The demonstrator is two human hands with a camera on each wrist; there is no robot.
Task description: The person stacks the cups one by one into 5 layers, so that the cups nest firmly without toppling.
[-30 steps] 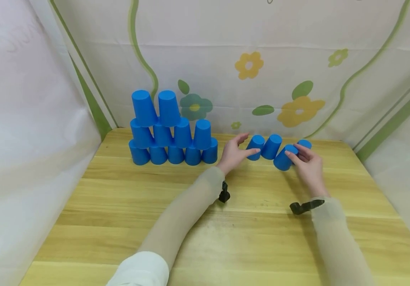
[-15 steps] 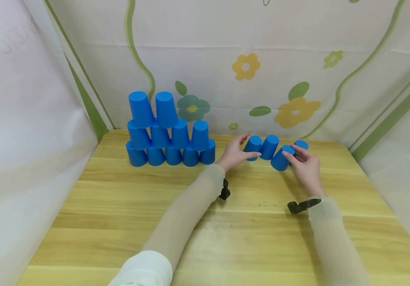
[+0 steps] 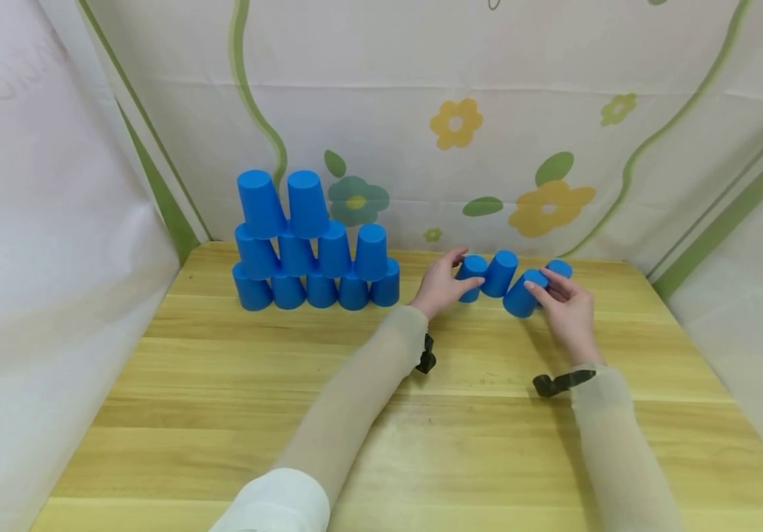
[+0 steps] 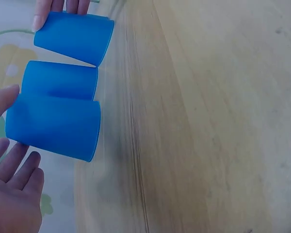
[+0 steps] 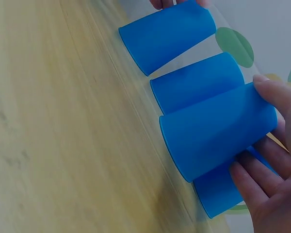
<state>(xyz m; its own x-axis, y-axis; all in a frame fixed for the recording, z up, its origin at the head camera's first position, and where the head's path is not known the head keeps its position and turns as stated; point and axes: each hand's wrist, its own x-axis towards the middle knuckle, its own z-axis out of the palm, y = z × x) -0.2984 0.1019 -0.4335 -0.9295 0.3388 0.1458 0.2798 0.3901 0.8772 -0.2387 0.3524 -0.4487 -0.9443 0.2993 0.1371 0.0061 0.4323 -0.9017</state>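
My left hand [image 3: 440,284] is around the leftmost cup [image 3: 471,279] of the group on the right, thumb on its near side and fingers behind. In the left wrist view this blue cup [image 4: 53,126] lies between the thumb [image 4: 5,99] and the fingers. My right hand [image 3: 569,307] pinches another blue cup [image 3: 523,295] near its base, thumb on the front; that cup leans a little. Between them stands an upside-down cup [image 3: 500,273]. One more cup [image 3: 560,269] is partly hidden behind the right hand.
To the left rises a stepped stack of upside-down blue cups: a bottom row [image 3: 321,291], a second row [image 3: 334,250] on it and two cups [image 3: 307,203] on top. The wooden table [image 3: 421,443] ends at a flowered curtain [image 3: 368,111] behind.
My left hand has moved slightly right and closed in around the leftmost cup, which shifted a little. The right hand keeps its pinch almost in place.
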